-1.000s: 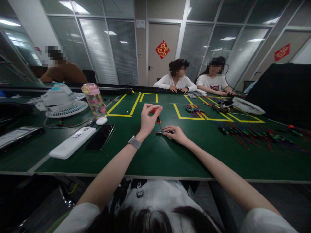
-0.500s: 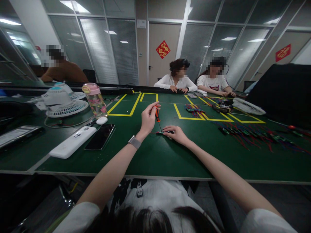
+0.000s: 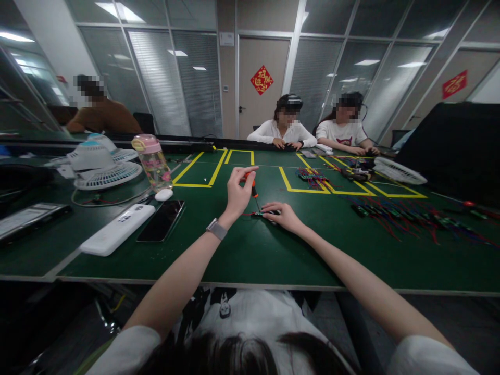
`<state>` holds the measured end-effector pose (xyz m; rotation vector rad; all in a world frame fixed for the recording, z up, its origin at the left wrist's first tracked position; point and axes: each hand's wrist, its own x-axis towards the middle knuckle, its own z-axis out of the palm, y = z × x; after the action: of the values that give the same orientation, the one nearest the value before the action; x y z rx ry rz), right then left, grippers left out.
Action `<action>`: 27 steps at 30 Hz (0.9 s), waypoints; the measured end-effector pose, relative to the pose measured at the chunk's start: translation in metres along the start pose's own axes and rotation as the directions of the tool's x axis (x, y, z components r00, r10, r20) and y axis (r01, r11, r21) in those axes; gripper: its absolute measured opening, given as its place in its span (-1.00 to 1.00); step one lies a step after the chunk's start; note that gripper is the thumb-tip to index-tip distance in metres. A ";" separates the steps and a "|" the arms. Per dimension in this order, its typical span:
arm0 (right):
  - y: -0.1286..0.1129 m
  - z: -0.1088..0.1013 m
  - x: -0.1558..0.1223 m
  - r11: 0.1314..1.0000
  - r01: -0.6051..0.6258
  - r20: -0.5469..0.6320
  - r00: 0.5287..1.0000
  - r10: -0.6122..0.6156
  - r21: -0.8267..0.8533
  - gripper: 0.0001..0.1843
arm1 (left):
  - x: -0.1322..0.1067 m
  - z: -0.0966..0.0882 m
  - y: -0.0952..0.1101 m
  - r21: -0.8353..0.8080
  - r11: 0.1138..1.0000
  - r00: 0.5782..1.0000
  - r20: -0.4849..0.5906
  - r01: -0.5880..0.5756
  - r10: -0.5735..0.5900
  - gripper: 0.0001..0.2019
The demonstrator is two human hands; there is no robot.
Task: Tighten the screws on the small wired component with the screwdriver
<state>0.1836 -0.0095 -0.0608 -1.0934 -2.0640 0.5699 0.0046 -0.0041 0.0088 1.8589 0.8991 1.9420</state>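
My left hand (image 3: 239,191) is closed around the handle of an orange and black screwdriver (image 3: 253,191). The shaft slants down to a small green circuit board (image 3: 257,214) with a red wire, lying on the green table (image 3: 250,250). My right hand (image 3: 284,216) rests on the table and grips the board's right end between fingers and thumb. Part of the board is hidden under those fingers, and the exact spot where the screwdriver tip meets it is too small to make out.
To the left lie a black phone (image 3: 161,221), a white power bank (image 3: 117,229), a pink-lidded bottle (image 3: 153,162) and white fans (image 3: 107,174). Several wired circuit boards (image 3: 414,216) spread out on the right, with another bunch (image 3: 312,177) inside yellow tape. Two people sit across the table.
The fingers of my left hand have shifted on the screwdriver handle, and the screwdriver leans slightly differently. My right hand stays on the board. A person opposite has turned their head.
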 end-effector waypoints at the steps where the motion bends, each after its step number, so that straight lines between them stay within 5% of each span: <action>1: 0.000 0.000 0.000 1.000 -0.001 0.000 1.000 0.001 0.001 -0.82 | 0.000 0.000 0.000 -0.020 1.000 1.000 0.010 0.016 -0.016 -0.80; 6: 0.001 0.000 0.000 1.000 0.003 0.001 1.000 -0.003 0.001 -0.81 | 0.000 0.000 0.000 -0.158 0.978 0.990 0.066 0.137 -0.128 -0.75; 17: 0.003 0.001 0.000 1.000 0.012 -0.002 1.000 -0.012 0.008 -0.81 | -0.003 0.001 0.002 0.025 1.000 0.999 0.027 0.017 -0.017 -0.86; 27: 0.000 0.000 0.000 1.000 0.007 -0.001 1.000 -0.007 0.005 -0.81 | -0.003 0.003 -0.001 -0.163 0.978 0.988 0.106 0.128 -0.112 -0.76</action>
<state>0.1839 -0.0095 -0.0613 -1.0832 -2.0637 0.5704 0.0080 -0.0042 0.0053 1.7436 0.7726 1.7816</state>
